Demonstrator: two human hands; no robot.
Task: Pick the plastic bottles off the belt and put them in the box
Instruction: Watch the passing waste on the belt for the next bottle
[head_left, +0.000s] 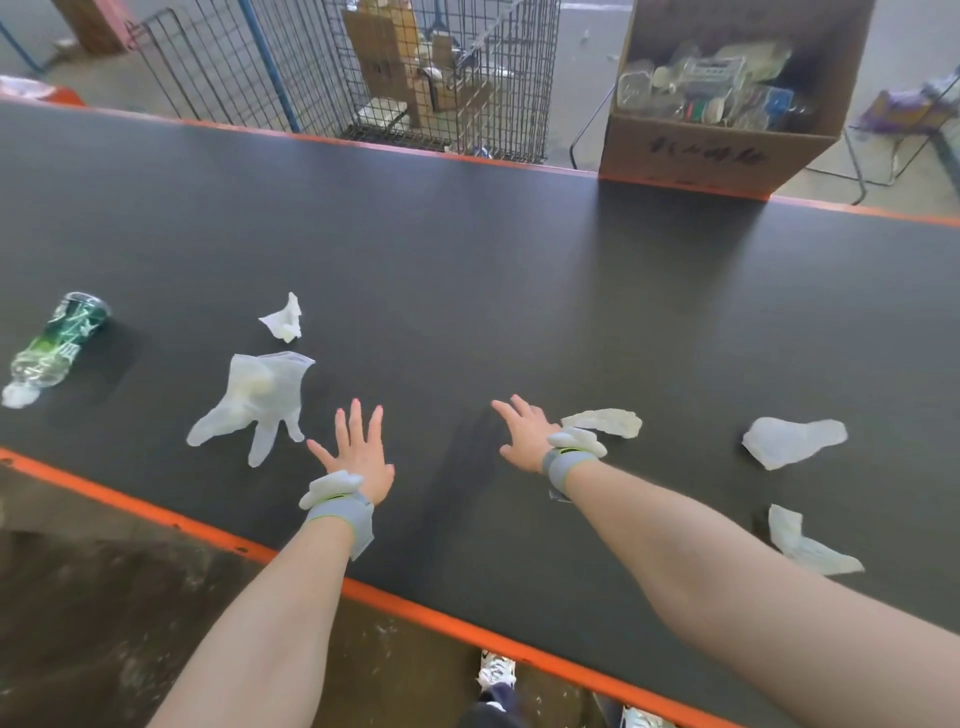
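A clear plastic bottle (54, 345) with a green label and white cap lies on its side at the far left of the dark belt (467, 270). My left hand (356, 452) hovers over the belt's near side with fingers spread, holding nothing, well to the right of the bottle. My right hand (524, 431) is stretched out flat beside it, also empty. The cardboard box (717, 150) stands beyond the belt's far edge at the upper right, with several clear plastic items inside.
A clear disposable glove (260, 400) and a crumpled tissue (284, 319) lie left of my left hand. Torn plastic scraps (795, 441) (802, 545) (608, 421) lie to the right. A wire cage (363, 73) holding cardboard stands behind the belt. Orange rails (405, 608) edge the belt.
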